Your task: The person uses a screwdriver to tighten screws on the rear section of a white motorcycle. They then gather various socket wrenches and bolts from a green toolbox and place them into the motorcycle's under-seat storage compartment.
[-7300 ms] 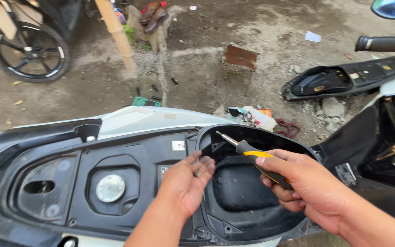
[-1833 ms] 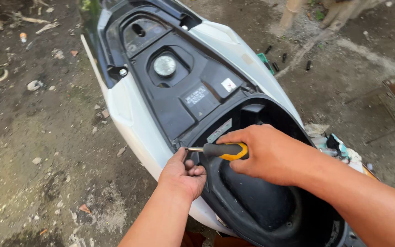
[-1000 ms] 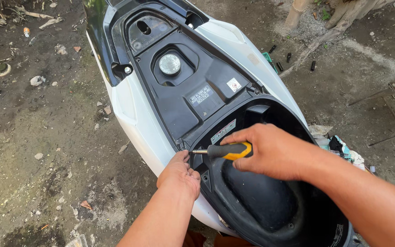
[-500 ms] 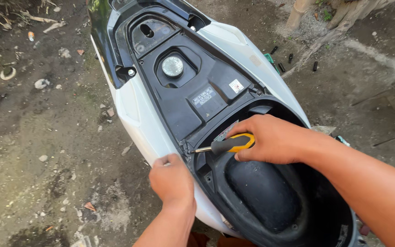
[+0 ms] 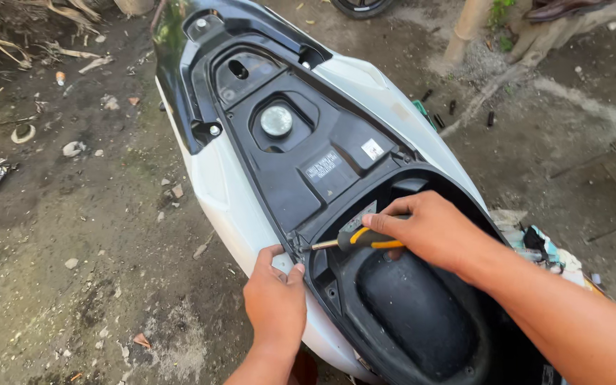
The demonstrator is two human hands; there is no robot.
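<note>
A white scooter body (image 5: 240,207) stands with its seat off, showing the black inner tray (image 5: 322,153), a round silver fuel cap (image 5: 276,120) and the deep black storage bucket (image 5: 411,314). My right hand (image 5: 425,228) holds a screwdriver (image 5: 354,239) with a black and yellow handle. Its metal tip points left at the bucket's front left corner. My left hand (image 5: 276,303) grips the white side panel edge just below that corner, fingers curled over the rim.
Dirt ground with stones, dry leaves and scraps (image 5: 73,214) lies to the left. A wooden post (image 5: 465,28) and small dark bits stand behind the scooter. Rags and clutter (image 5: 536,242) lie on the right.
My left hand has slid off the bucket rim down onto the white panel edge. The right hand and screwdriver stay at the same corner. The view has shifted slightly.
</note>
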